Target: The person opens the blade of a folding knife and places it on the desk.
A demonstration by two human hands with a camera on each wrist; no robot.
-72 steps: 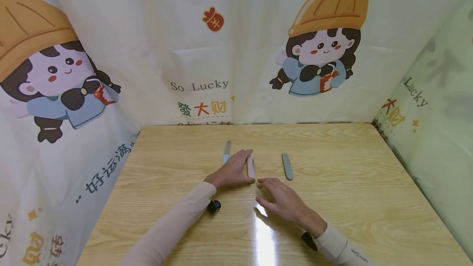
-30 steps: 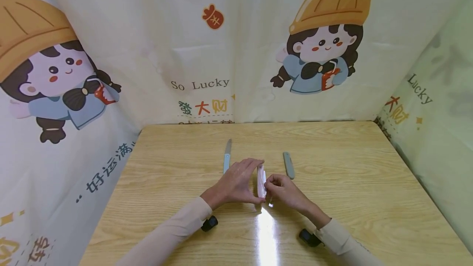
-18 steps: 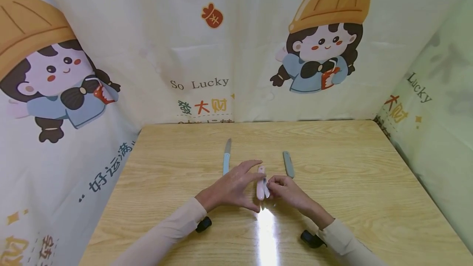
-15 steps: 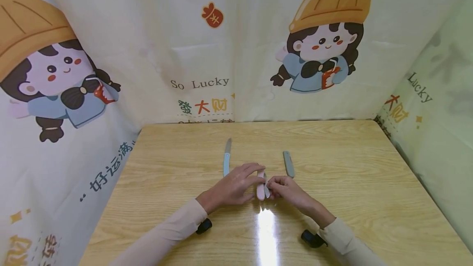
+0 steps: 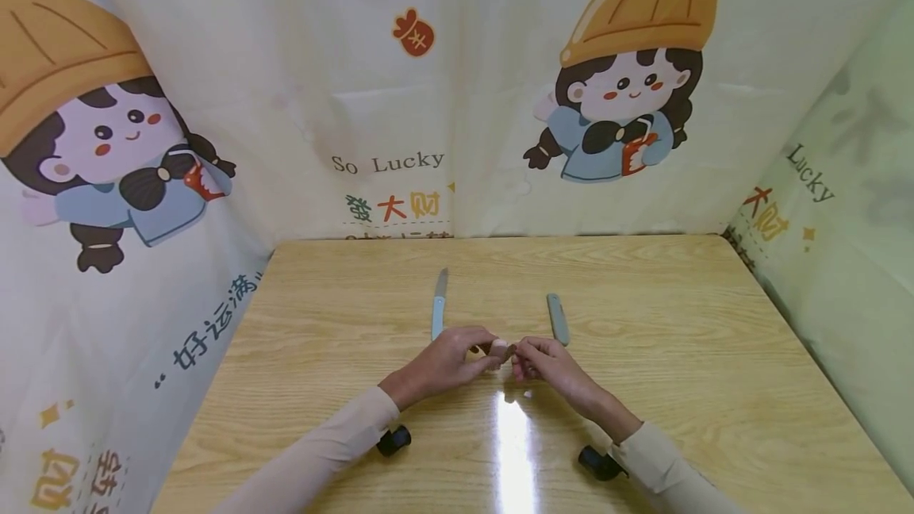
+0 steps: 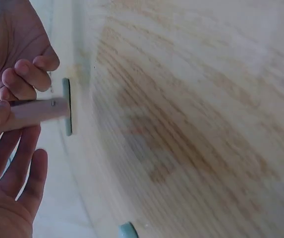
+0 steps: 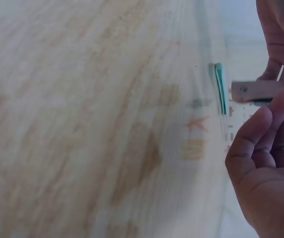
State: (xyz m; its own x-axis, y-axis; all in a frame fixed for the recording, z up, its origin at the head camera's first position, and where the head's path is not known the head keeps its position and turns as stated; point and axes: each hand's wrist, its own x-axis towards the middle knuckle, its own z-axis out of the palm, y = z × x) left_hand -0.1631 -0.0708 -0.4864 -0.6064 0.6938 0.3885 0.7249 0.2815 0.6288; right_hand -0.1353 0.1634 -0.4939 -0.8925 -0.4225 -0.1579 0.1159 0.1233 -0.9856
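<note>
A pale pink folding knife (image 5: 497, 350) is held up between both hands, over the middle of the table. My left hand (image 5: 446, 359) grips its handle (image 6: 30, 114) between thumb and fingers. From the right, my right hand (image 5: 560, 371) pinches at the blade (image 5: 510, 351), which stands partly out of the handle. Most of the blade is hidden by the fingers. Beyond the left hand lies a light blue knife (image 5: 438, 316) with its blade unfolded, pointing away. A grey-green folding knife (image 5: 558, 319) lies folded beyond the right hand.
The light wood table (image 5: 678, 355) reflects a bright strip of light near its front. A printed curtain (image 5: 493, 101) surrounds the back and sides. Black wrist cameras (image 5: 600, 462) hang under both wrists, close over the tabletop.
The left hand has lifted the pink knife from the table and turned it from upright to end-on in the head view. The right hand has come in and partly swung the blade out.
</note>
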